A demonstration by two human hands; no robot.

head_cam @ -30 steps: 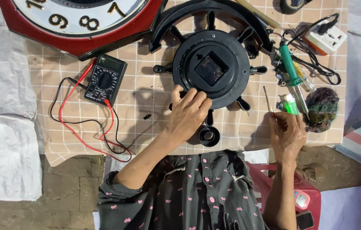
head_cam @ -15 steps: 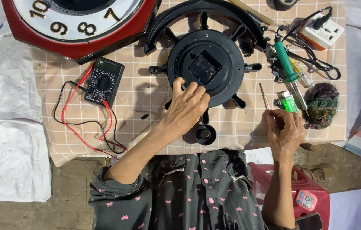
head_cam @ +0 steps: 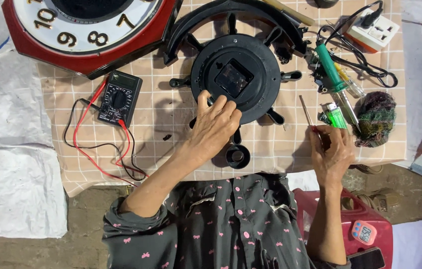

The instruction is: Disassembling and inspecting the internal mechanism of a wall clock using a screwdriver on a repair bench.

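Checked cloth (head_cam: 270, 149) covers the floor workspace; left hand (head_cam: 214, 128) rests its grip on the black clock back (head_cam: 236, 79), lying face down with its movement exposed; right hand (head_cam: 331, 152) pinches a thin screwdriver (head_cam: 306, 112); reassembly looks unfinished.

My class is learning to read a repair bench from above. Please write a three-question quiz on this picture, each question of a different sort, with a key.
1. True or false: the left hand rests on the black round clock back.
2. Multiple choice: the right hand holds a) a green lighter, b) a thin screwdriver, c) a plug.
3. Fill in: the multimeter has red and ____ leads.

Key
1. True: its fingers lie on the lower rim.
2. b. The green lighter lies on the checked cloth nearby.
3. Black.
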